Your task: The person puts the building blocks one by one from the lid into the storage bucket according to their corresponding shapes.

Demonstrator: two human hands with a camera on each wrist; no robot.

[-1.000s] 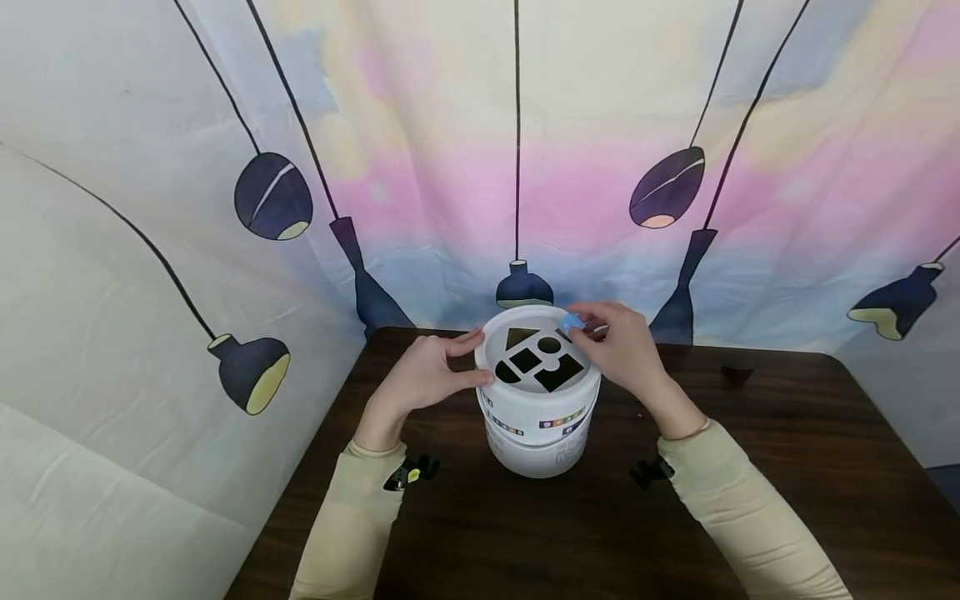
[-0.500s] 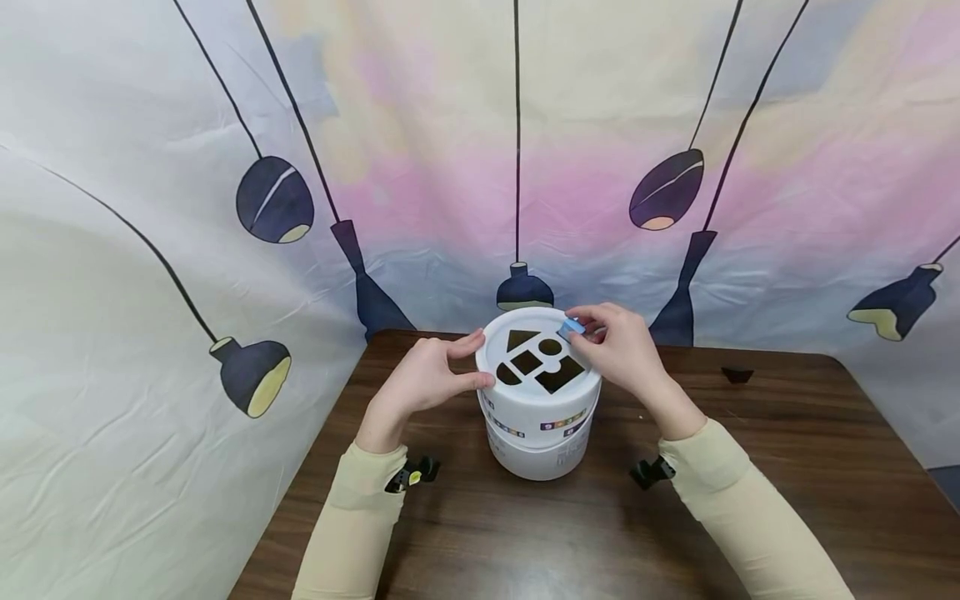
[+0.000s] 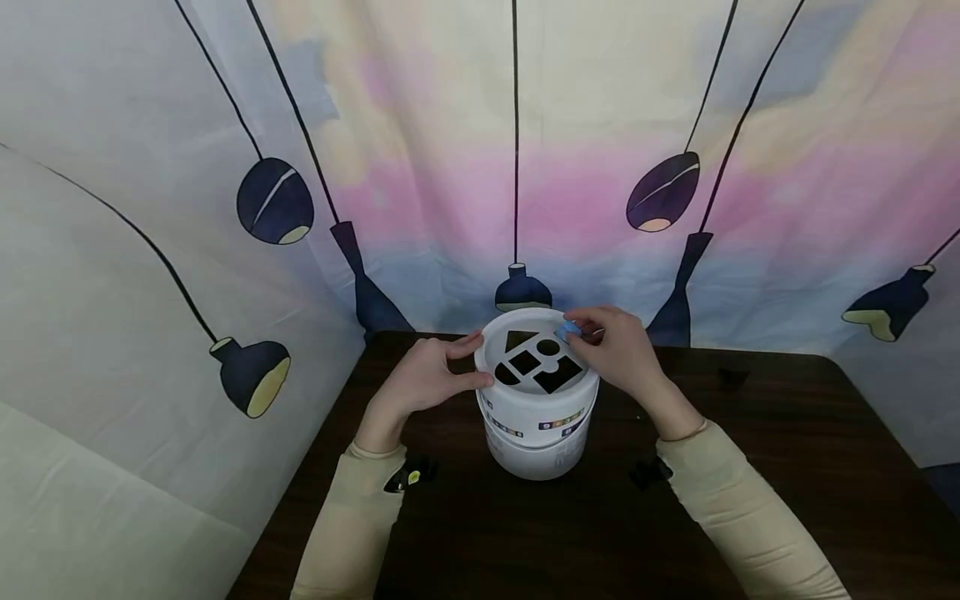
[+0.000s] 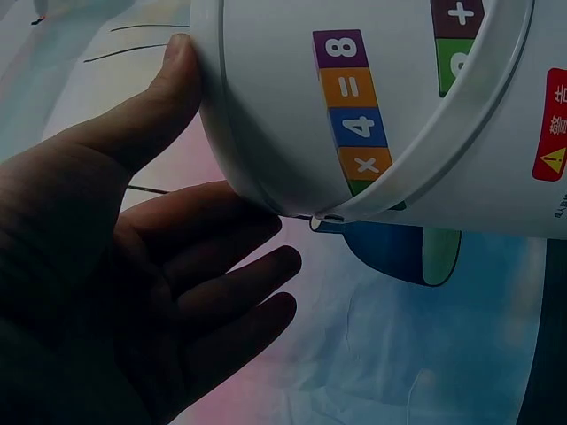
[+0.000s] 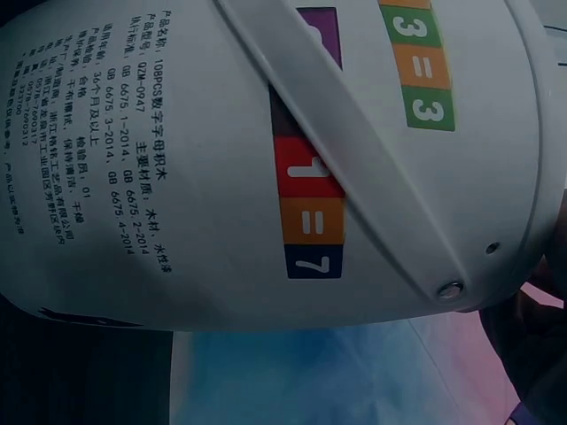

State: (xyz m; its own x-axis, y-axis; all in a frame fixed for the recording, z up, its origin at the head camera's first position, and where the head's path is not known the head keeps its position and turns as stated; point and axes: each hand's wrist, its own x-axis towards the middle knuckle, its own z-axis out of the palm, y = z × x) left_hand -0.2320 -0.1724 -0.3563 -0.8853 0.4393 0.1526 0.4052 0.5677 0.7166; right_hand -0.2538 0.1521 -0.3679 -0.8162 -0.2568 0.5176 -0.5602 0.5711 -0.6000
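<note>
A white bucket (image 3: 534, 450) stands upright on the table, its white lid (image 3: 536, 320) cut with a triangle, circle, square, half-round and other openings. My left hand (image 3: 423, 375) rests thumb and forefinger on the lid's near-left rim. In the left wrist view its other fingers (image 4: 239, 283) spread loosely beside the bucket's side. Above the far-right part of the lid, my right hand (image 3: 626, 350) pinches a small blue block (image 3: 567, 330) between thumb and fingertips. The right wrist view shows mostly the bucket wall and its white handle (image 5: 354, 159); the block is hidden there.
The dark brown table (image 3: 465, 542) ends at a hanging cloth (image 3: 585, 183) printed with lamps, close behind the bucket. A small dark piece (image 3: 733, 377) lies on the table at the back right.
The right hand has shifted the blue block slightly and turned it over the lid's far-right part. The left hand and the bucket stay in place. The lighting has dimmed.
</note>
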